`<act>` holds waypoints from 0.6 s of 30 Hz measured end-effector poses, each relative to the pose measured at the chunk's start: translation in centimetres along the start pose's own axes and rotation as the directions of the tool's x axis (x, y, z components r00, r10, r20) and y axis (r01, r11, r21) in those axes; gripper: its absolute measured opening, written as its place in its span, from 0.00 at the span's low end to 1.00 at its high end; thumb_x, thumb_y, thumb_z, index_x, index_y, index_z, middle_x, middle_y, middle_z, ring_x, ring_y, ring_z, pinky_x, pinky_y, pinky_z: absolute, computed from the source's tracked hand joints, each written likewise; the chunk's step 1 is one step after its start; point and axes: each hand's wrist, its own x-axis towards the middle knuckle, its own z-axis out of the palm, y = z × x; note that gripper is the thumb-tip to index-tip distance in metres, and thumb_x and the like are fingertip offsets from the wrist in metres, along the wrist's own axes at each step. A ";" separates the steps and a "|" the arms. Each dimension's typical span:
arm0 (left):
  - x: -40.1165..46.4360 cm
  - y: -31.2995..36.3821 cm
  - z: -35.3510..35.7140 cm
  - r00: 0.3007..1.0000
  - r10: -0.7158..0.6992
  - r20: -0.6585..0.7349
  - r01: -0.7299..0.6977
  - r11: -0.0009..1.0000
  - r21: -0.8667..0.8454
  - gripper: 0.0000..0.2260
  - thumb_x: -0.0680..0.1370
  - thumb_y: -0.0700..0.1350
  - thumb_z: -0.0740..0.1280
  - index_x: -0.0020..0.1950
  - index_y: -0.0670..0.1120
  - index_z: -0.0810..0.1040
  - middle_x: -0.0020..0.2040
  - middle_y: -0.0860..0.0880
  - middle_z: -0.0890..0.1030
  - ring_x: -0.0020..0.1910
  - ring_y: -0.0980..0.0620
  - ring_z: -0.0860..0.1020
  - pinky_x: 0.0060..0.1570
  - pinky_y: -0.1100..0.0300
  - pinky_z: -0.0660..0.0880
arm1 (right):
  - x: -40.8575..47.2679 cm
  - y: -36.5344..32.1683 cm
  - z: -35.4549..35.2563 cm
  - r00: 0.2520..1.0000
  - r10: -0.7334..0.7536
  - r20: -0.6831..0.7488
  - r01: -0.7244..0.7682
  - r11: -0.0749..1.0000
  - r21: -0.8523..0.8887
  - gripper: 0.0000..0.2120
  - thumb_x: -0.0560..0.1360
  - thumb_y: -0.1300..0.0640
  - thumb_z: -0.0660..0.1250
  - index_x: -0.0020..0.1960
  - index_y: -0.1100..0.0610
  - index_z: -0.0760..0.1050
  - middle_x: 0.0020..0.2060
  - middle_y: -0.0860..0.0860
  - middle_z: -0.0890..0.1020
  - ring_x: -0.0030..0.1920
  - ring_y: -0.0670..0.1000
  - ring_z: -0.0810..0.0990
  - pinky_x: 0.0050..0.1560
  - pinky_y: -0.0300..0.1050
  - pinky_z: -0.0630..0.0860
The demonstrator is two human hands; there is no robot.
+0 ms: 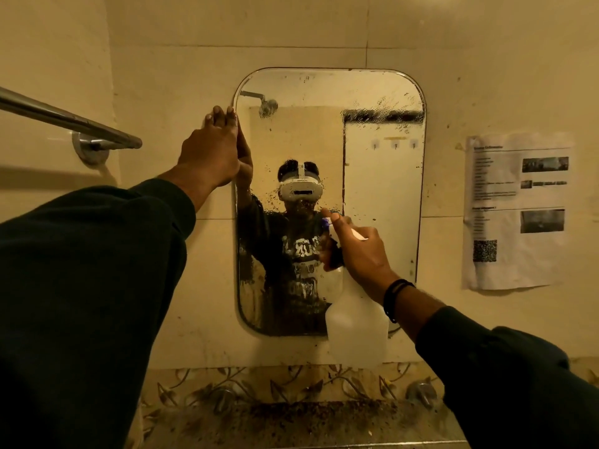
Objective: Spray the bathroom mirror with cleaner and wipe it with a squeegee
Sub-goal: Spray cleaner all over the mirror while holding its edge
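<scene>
Two hands: right hand point(359, 251) grips upright spray bottle point(355, 322), nozzle toward mirror point(382, 189); left hand point(210, 153) flat, open-fingered.

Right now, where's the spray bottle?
In the head view, the spray bottle is right of centre, held up by the right hand in front of the mirror's lower right corner, nozzle toward the glass.

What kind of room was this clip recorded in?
Most likely a bathroom: a rounded-corner wall mirror on cream tiled walls, a chrome towel rail to its left, and a shower head reflected in the glass.
</scene>
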 end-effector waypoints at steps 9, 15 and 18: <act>0.0 -0.1 0.2 1.000 0.005 -0.012 -0.005 1.000 0.010 0.40 0.77 0.49 0.69 0.81 0.48 0.46 0.79 0.37 0.53 0.74 0.36 0.63 0.65 0.40 0.69 | -0.1 -0.8 -2.8 1.000 -0.012 0.000 0.012 0.999 -0.051 0.36 0.69 0.31 0.61 0.48 0.66 0.79 0.26 0.50 0.80 0.23 0.47 0.77 0.25 0.40 0.76; 0.2 -0.1 0.1 1.000 -0.004 0.013 0.004 1.000 0.021 0.40 0.78 0.49 0.68 0.81 0.48 0.45 0.79 0.37 0.52 0.72 0.35 0.66 0.65 0.41 0.70 | 0.1 -0.7 -4.7 0.996 -0.080 -0.029 0.079 0.996 -0.043 0.34 0.75 0.35 0.62 0.47 0.69 0.81 0.39 0.64 0.85 0.39 0.63 0.85 0.41 0.54 0.85; 0.1 -0.1 0.2 1.000 -0.005 0.013 0.005 1.000 0.025 0.40 0.78 0.49 0.68 0.81 0.48 0.45 0.79 0.37 0.51 0.72 0.34 0.66 0.64 0.41 0.71 | 0.5 -0.8 -5.7 0.995 -0.062 -0.079 0.060 0.998 -0.025 0.27 0.79 0.40 0.60 0.45 0.64 0.82 0.35 0.60 0.85 0.35 0.59 0.84 0.38 0.51 0.84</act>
